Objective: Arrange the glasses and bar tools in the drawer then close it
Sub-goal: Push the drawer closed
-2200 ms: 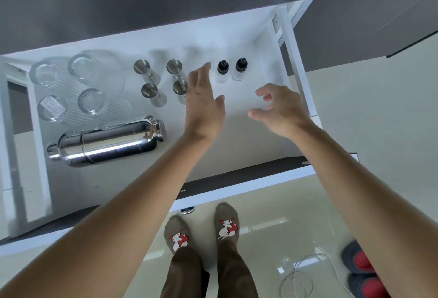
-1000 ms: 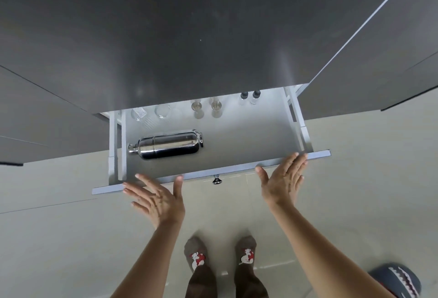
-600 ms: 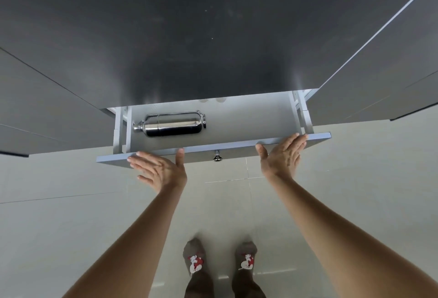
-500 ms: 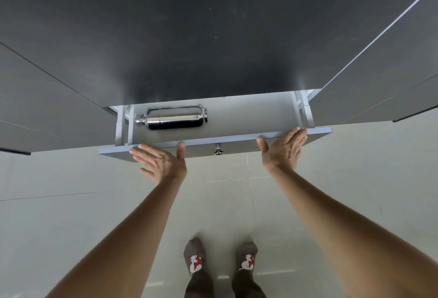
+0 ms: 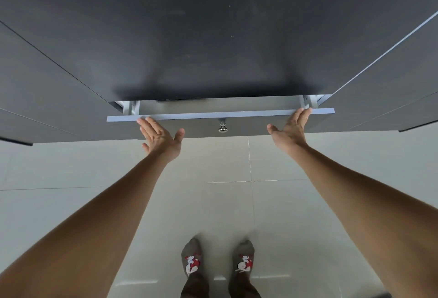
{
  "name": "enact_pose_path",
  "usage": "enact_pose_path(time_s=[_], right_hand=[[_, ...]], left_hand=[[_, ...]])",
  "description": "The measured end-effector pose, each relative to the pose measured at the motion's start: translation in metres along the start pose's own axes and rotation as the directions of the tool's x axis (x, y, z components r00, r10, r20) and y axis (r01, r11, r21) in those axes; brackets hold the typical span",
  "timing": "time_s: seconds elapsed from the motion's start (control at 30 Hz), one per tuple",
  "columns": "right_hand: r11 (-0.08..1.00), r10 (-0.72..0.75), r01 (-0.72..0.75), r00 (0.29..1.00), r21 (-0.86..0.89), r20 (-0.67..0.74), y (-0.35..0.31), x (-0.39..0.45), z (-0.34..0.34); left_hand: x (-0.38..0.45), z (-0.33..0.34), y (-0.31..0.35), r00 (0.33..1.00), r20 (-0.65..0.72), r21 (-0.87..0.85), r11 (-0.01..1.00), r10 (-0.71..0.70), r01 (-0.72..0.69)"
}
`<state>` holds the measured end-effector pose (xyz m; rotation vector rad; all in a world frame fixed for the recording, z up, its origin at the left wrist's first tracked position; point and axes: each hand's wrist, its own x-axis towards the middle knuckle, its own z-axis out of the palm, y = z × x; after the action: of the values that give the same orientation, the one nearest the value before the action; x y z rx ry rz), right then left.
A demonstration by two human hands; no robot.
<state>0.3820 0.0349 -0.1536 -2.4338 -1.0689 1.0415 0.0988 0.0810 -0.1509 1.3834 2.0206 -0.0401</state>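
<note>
Both hands, left (image 5: 161, 137) and right (image 5: 291, 129), press open-palmed on the drawer (image 5: 248, 125) front, either side of its knob (image 5: 222, 127). Its long axis runs crosswise, equally near each; only a narrow gap is left under the cabinet.

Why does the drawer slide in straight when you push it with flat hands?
Probably because the left hand and right hand press open-palmed on the drawer front, one on each side of the knob, so it likely won't twist. The white side rails suggest it glides easily. Only a narrow gap is left.
</note>
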Motion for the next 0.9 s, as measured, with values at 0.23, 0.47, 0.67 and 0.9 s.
enact_pose_path(time_s=[0.23, 0.47, 0.67, 0.9], right_hand=[[0.999, -0.002, -0.002, 0.996, 0.044, 0.088, -0.016, 0.0, -0.005], [0.999, 0.001, -0.005, 0.996, 0.043, 0.088, -0.024, 0.001, 0.008], [0.996, -0.071, 0.075, 0.993, -0.044, 0.093, -0.018, -0.002, 0.02], [0.98, -0.091, 0.113, 0.987, -0.165, 0.136, -0.027, 0.003, 0.021]], left_hand=[[0.009, -0.013, 0.007, 0.998, 0.067, 0.054, 0.998, 0.009, -0.013], [0.013, -0.011, 0.009, 0.997, 0.078, 0.054, 0.998, 0.009, -0.013], [0.018, -0.01, 0.009, 0.997, 0.07, 0.049, 0.999, 0.013, -0.017], [0.031, -0.02, 0.009, 0.995, 0.094, 0.038, 0.998, 0.036, -0.04]])
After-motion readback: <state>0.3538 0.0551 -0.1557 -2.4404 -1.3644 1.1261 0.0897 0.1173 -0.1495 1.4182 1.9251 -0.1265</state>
